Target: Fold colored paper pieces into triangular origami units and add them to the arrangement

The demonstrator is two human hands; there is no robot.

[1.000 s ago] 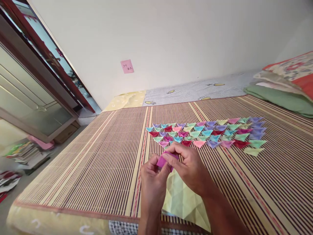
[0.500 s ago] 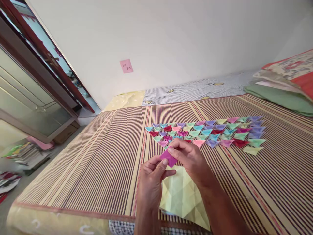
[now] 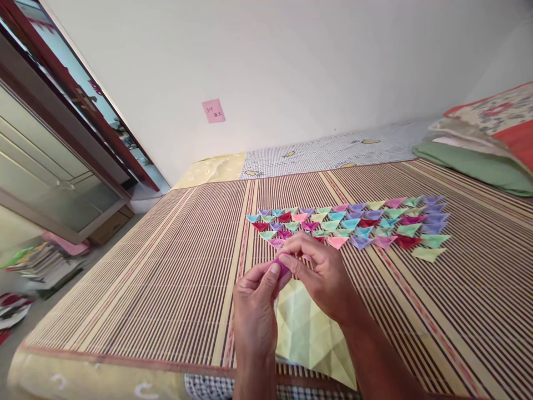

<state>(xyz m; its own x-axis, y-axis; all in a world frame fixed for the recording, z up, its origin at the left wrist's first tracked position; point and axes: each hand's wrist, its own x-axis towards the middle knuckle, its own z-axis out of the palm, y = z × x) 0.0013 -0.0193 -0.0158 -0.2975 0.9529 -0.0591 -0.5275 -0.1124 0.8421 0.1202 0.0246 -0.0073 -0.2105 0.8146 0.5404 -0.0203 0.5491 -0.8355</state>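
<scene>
Pinching magenta paper (image 3: 283,270), both our hands (image 3: 256,303) sit nearly closed.
Striped mat (image 3: 166,283) stretches leftward to its edge.

Free mat (image 3: 179,272) leftward, folded papers (image 3: 350,224) ahead

A small piece of magenta paper (image 3: 283,269) is pinched by both hands at once: the left hand (image 3: 255,305) has it from one side, the right hand (image 3: 323,280) from the other. Only a narrow patch shows near the two thumb tips — plain and strongly coloured. Fingers cover the rest, so its full outline cannot be told. In the view it appears just beyond the creased yellow sheet (image 3: 310,328).
</scene>
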